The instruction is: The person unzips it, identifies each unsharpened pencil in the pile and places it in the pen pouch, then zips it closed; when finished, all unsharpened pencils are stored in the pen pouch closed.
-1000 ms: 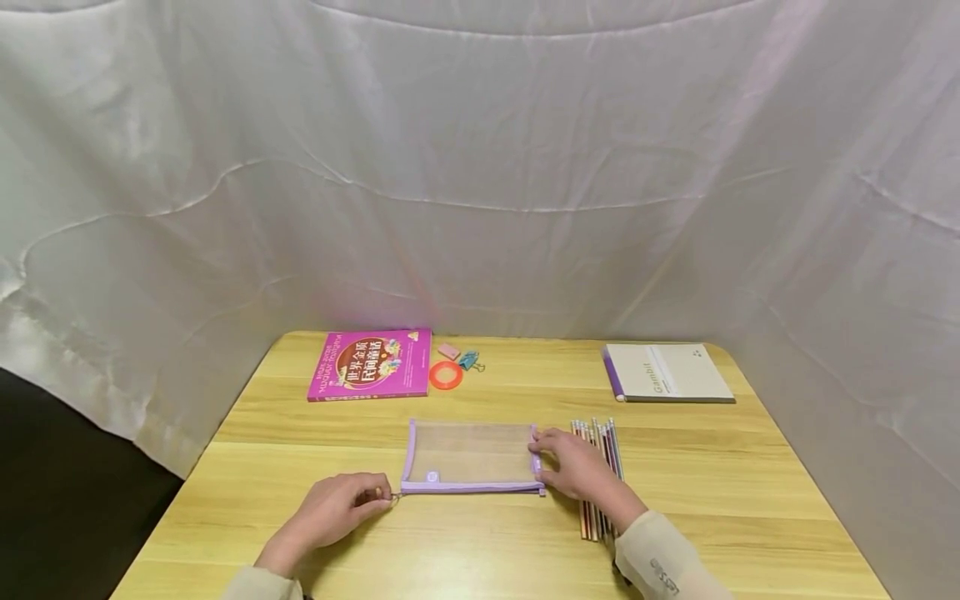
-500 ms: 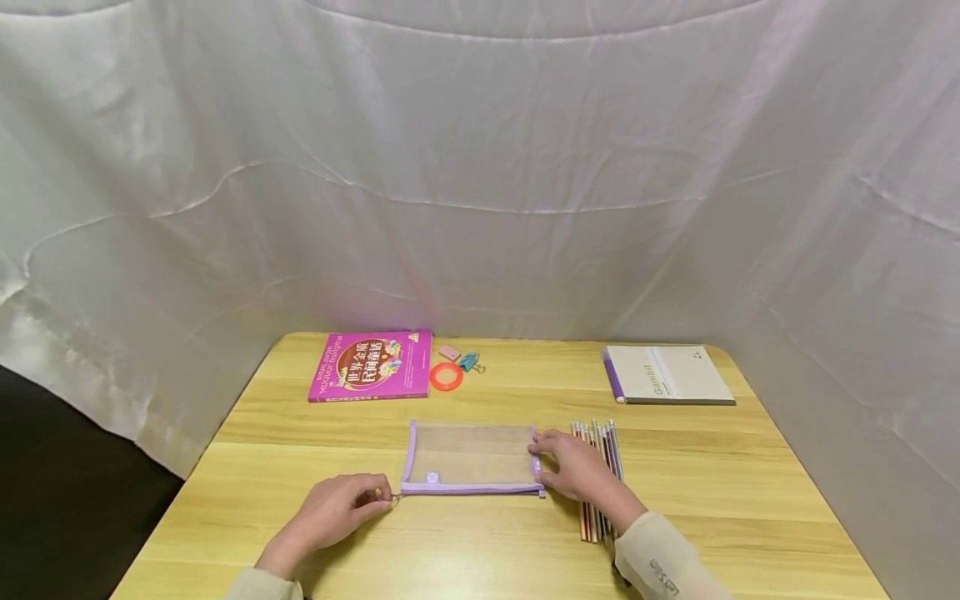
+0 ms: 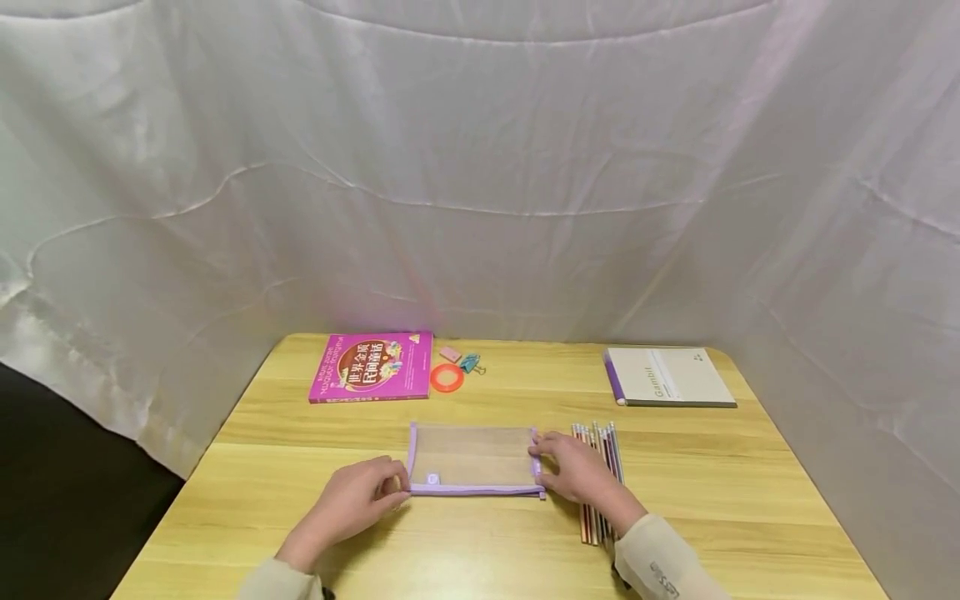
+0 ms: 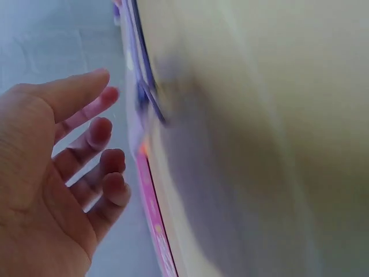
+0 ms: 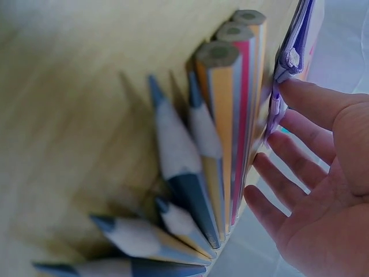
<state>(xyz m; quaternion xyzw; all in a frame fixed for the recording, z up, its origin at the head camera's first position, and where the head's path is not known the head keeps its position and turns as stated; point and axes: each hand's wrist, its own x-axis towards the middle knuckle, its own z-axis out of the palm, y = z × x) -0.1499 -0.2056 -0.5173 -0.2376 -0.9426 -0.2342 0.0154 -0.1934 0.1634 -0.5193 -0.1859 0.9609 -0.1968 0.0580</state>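
A see-through zip pouch point(image 3: 474, 454) with purple edging lies flat in the middle of the table, its zip along the near edge. At its left near corner is my left hand point(image 3: 365, 493), fingers loosely bent. In the left wrist view that hand point(image 4: 63, 156) has nothing between thumb and fingers, and the zip end point(image 4: 144, 95) of the pouch lies just beyond. My right hand point(image 3: 576, 468) rests its fingertips on the pouch's right edge, fingers spread in the right wrist view. Under and beside the right wrist lie several pencils point(image 5: 225, 115), some sharpened ends towards me.
A pink book point(image 3: 371, 367) lies at the back left. Beside it are an orange tape ring point(image 3: 447, 377), a pink eraser point(image 3: 450, 354) and teal binder clips point(image 3: 471, 362). A pale notebook point(image 3: 671, 375) with a purple pen point(image 3: 613, 377) lies back right. Pale curtains point(image 3: 480, 167) surround the table.
My left hand has let go of the zip pull at the pouch's left corner and moved slightly right and away from me. My right hand and the pouch stay in place.
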